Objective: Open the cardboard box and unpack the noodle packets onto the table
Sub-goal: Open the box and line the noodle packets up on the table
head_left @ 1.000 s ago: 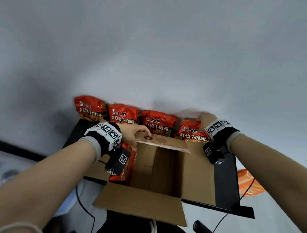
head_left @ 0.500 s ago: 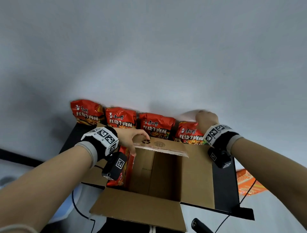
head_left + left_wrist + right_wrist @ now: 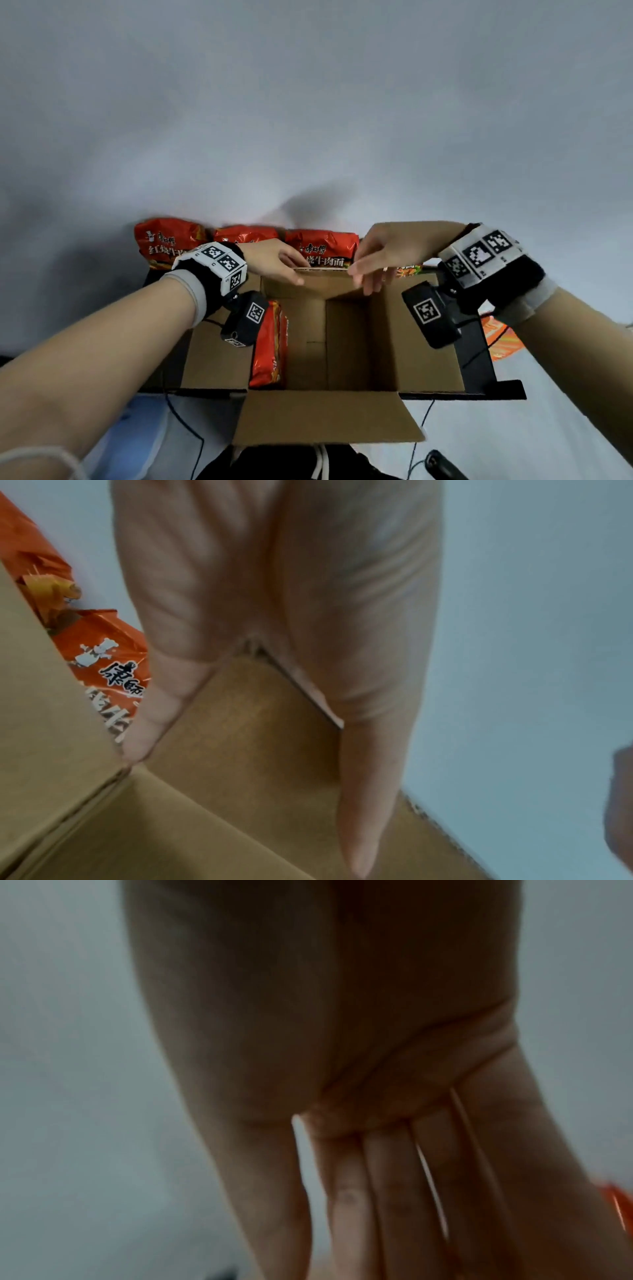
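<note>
The open cardboard box (image 3: 356, 346) stands on a black table (image 3: 479, 366). One red noodle packet (image 3: 269, 346) stands upright against the box's left inner wall. Three red packets (image 3: 168, 240), (image 3: 245, 234), (image 3: 322, 251) lean against the wall behind the box. A fourth (image 3: 407, 270) peeks out under my right wrist. My left hand (image 3: 294, 270) pinches the far flap (image 3: 257, 737) between thumb and fingers. My right hand (image 3: 370, 277) hovers over the far rim with straight fingers (image 3: 377, 1191) and holds nothing.
The box's near flap (image 3: 325, 418) hangs toward me, and the side flaps (image 3: 215, 356) lie flat on the table. An orange packet (image 3: 503, 339) lies below the table's right end. Cables (image 3: 185, 421) hang at the front edge. The grey wall stands right behind the packets.
My right hand left the far-right packet and swung left to the box's far rim. The left hand pushed the far flap back. The view moved closer over the box.
</note>
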Motion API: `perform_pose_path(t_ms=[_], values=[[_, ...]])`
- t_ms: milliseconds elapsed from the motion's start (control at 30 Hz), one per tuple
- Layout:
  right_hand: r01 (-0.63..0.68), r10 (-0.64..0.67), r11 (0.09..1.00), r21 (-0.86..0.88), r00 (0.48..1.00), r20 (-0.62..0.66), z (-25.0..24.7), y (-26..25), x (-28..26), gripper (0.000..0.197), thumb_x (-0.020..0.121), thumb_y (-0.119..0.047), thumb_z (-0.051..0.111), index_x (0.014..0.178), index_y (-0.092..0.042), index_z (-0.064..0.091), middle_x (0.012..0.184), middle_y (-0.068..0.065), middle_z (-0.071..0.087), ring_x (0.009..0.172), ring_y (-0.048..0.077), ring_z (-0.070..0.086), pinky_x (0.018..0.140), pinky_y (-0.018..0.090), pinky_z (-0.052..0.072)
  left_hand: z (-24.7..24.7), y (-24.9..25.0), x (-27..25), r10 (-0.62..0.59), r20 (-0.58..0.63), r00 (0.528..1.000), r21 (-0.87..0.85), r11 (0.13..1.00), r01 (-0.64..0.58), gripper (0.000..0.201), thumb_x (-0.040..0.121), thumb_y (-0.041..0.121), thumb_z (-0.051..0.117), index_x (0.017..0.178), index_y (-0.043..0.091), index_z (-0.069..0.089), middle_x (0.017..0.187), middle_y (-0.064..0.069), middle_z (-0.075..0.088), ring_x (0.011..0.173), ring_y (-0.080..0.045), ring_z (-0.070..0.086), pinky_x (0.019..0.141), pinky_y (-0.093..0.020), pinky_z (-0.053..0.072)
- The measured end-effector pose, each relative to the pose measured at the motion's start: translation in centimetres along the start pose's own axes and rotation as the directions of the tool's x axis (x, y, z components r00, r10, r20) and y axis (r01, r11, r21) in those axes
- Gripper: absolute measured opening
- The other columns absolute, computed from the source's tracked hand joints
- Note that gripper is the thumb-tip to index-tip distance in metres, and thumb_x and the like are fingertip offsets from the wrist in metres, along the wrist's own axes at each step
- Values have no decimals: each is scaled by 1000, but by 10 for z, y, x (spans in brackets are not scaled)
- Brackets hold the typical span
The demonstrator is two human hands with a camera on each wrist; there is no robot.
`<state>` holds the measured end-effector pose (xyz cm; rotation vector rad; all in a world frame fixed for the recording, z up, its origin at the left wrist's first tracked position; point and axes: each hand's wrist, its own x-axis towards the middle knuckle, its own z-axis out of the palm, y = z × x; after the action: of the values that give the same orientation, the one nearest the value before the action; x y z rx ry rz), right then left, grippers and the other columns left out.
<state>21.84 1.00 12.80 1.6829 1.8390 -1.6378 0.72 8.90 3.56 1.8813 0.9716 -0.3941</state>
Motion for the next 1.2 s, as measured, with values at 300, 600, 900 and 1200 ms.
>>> perform_pose_path(t_ms=[300, 600, 900, 1200], values=[[-395, 363, 910, 125, 906, 217, 109, -15, 129, 42, 93, -33, 53, 125, -6, 55, 133, 10, 58, 56, 10, 64, 53, 23, 48, -9, -27, -7, -16, -156, 988, -314, 949, -34, 29, 86, 25, 65, 115, 23, 66, 108, 1, 67, 103, -14, 59, 89, -36, 51], [-469, 477, 803, 368, 876, 76, 138, -21, 155, 31, 83, -35, 64, 102, -11, 61, 113, 11, 61, 82, 26, 63, 57, 27, 50, 0, -46, -2, 1, -162, 987, -422, 904, -71, 37, 87, 11, 63, 123, 12, 61, 109, -6, 63, 100, -19, 60, 94, -37, 51], [-525, 538, 805, 276, 842, 32, 125, 31, 126, 90, 54, -48, 79, 130, -7, 51, 122, 20, 64, 108, 36, 65, 92, 49, 53, 1, -48, 0, -14, -191, 981, -359, 932, -57, 41, 86, 17, 65, 126, 12, 59, 121, -13, 65, 107, -26, 62, 100, -44, 48], [-371, 349, 926, -78, 914, -206, 89, 5, 59, 49, 78, -33, 70, 123, -17, 59, 114, 4, 68, 93, 20, 65, 76, 29, 54, 4, -37, 3, 11, -190, 982, -108, 994, -32, 40, 82, 6, 65, 121, 16, 63, 121, -5, 66, 116, -22, 57, 98, -31, 43]])
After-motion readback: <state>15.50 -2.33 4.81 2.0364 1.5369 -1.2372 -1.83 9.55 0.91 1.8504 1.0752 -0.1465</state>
